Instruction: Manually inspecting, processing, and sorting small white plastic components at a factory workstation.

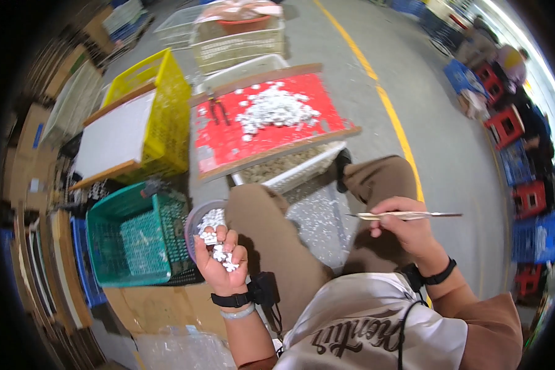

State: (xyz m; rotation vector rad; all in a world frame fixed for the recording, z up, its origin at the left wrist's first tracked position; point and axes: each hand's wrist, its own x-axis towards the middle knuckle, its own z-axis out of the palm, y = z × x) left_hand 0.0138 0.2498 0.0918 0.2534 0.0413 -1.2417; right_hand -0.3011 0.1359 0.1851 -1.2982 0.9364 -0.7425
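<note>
Left hand point(222, 262): raised palm-up beside the left knee, fingers curled into a cupped grip around a heap of small white pieces point(219, 250); 1 wristband and 1 black strap sit at the wrist.
Round bowl point(198, 225): just behind and touching the left hand's fingertips, holding more of the same white pieces; the green basket point(139, 237) stands just to its left on the floor.
Red surface point(262, 120): ahead of the knees, well apart from both hands, a loose pile of white pieces near its far middle and black pliers point(217, 111) toward its left edge.
Tweezers point(407, 215): long axis lies nearly level, tips pointing left toward the left hand, rear end sticking out to the right.
Right hand point(407, 231): over the right thigh, clenched lightly on the tweezers at mid-length, thumb on top.
Key relation: the white pieces lie left of the tweezer tips, the left knee between them; the left hand is the nearer one, already holding them.
</note>
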